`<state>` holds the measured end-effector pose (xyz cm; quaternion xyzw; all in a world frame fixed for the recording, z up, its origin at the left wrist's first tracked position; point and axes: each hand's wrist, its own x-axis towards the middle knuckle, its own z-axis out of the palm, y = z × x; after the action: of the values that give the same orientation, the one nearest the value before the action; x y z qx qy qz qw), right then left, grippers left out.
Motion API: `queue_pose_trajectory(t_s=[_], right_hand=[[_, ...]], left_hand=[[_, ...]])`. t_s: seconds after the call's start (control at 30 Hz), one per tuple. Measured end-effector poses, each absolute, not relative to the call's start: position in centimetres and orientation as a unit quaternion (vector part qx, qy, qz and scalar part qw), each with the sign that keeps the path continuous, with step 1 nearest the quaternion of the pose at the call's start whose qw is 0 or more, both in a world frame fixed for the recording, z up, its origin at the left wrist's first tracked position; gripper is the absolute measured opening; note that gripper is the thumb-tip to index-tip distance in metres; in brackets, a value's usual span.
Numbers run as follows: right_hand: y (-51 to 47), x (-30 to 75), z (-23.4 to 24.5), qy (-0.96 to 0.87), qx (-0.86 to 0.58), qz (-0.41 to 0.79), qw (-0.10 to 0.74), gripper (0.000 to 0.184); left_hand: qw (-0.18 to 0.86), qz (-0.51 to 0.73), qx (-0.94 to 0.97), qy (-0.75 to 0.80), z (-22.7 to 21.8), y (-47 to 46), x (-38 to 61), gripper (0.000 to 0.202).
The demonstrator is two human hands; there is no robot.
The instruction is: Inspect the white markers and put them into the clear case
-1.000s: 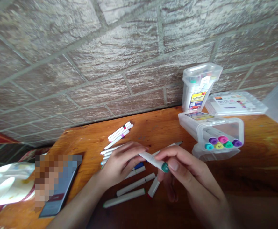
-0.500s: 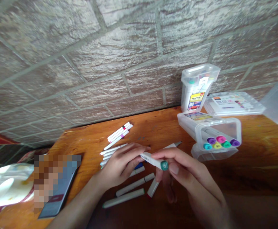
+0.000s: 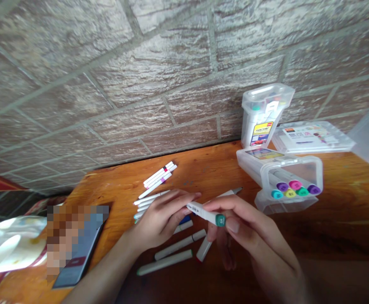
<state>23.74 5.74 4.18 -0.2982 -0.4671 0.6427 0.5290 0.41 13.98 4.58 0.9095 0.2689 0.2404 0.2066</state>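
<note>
A white marker [image 3: 206, 213] with a green end cap is held level above the table between my two hands. My left hand [image 3: 167, 215] pinches its far end, and the fingertips partly cover that end. Near the green cap, my right hand [image 3: 250, 228] grips the marker between thumb and index finger, its other fingers curled below. Loose white markers [image 3: 165, 262] lie beneath and in front of my hands, one of them with a red end [image 3: 203, 250]. Another marker with a grey tip [image 3: 236, 191] lies behind my right hand.
On the right, an open clear case [image 3: 250, 166] lies on its side with several colour-capped markers. Behind it stands an upright marker case [image 3: 258, 122] beside a flat plastic box [image 3: 314, 137]. Slim white pens [image 3: 159, 177] lie near the brick wall [image 3: 184, 84]. A phone [image 3: 79, 257] lies left.
Both hands keep their hold on the marker. The marker's green end has turned slightly, and the whole view has shifted a little.
</note>
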Motion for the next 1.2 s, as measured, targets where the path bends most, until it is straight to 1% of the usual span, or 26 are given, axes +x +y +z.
queue_pose_trajectory(t_s=[0.2,0.27,0.4,0.53,0.77,1.2], right_hand=[[5.8,23.8,4.1,-0.472,-0.292,0.637,0.535,0.033],[5.9,23.9,3.7,-0.487,-0.293,0.623,0.538,0.032],[6.3,24.1,2.8,-0.511,-0.288,0.596,0.548,0.031],[6.4,24.1,2.2,-0.527,-0.294,0.580,0.547,0.031],[6.2,24.3,1.8,-0.550,-0.305,0.560,0.540,0.031],[6.4,24.3,2.5,-0.583,-0.308,0.532,0.531,0.031]], left_hand=[[0.184,0.243,0.906,0.293,4.4,13.7,0.3,0.049],[0.176,0.255,0.898,0.312,4.5,13.6,0.4,0.044],[0.156,0.280,0.892,0.319,4.9,13.6,0.6,0.026],[0.144,0.300,0.889,0.314,5.1,13.6,0.6,0.025],[0.171,0.316,0.888,0.286,4.9,13.9,0.5,0.032],[0.205,0.268,0.899,0.280,4.6,14.2,0.6,0.026]])
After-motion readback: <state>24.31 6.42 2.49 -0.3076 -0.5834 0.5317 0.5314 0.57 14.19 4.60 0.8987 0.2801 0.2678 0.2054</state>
